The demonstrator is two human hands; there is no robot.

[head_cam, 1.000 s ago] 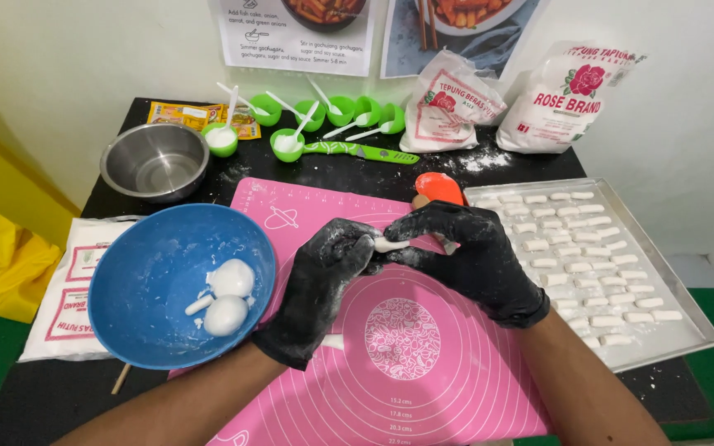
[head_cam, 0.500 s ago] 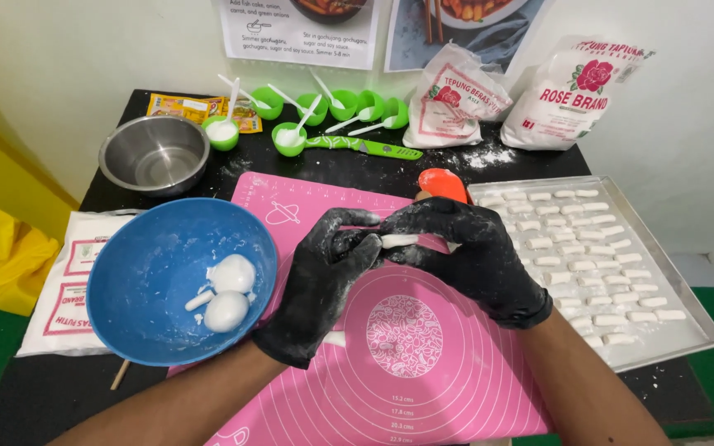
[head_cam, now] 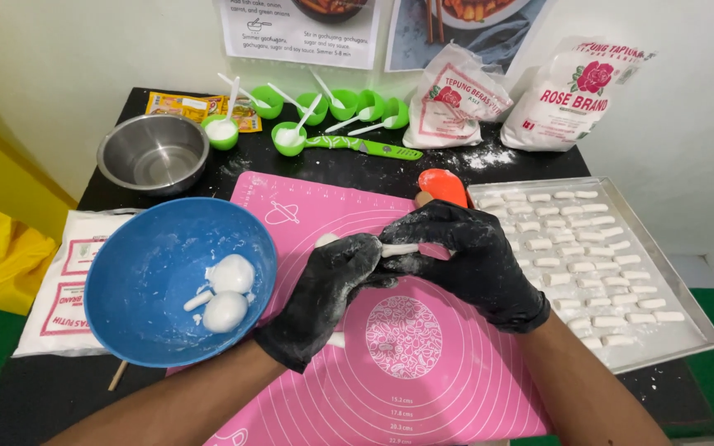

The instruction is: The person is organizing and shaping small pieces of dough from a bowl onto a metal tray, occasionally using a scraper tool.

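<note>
Here, both hands, in black gloves dusted with white flour, meet above the pink silicone pastry mat point(head_cam: 423, 363) that covers the middle of the black tabletop point(head_cam: 357, 169). Between them is a short white stick of dough point(head_cam: 399, 249), its long axis running left to right, nearly level. The left hand point(head_cam: 330, 291) closes its fingertips on the stick's left end, and the right hand point(head_cam: 466, 263) pinches the right end between thumb and forefinger, so both hands grasp the same piece and neither is nearer than the other; the visible middle of the stick spans the small gap between them, lifted just off the mat. The dough looks smooth, pale and soft, thin as a finger, with only a short stretch showing. To the left, a round blue plastic bowl point(head_cam: 138, 256) holds two white dough balls point(head_cam: 228, 291) and some scraps. To the right, a rectangular metal baking tray point(head_cam: 694, 318) carries rows of similar small white pieces laid crosswise. Just behind the right hand lies an orange spatula head point(head_cam: 443, 186). Farther back stand a steel mixing bowl point(head_cam: 152, 154), green measuring cups point(head_cam: 336, 106) with white spoons, and two bags of flour point(head_cam: 522, 91).
</note>
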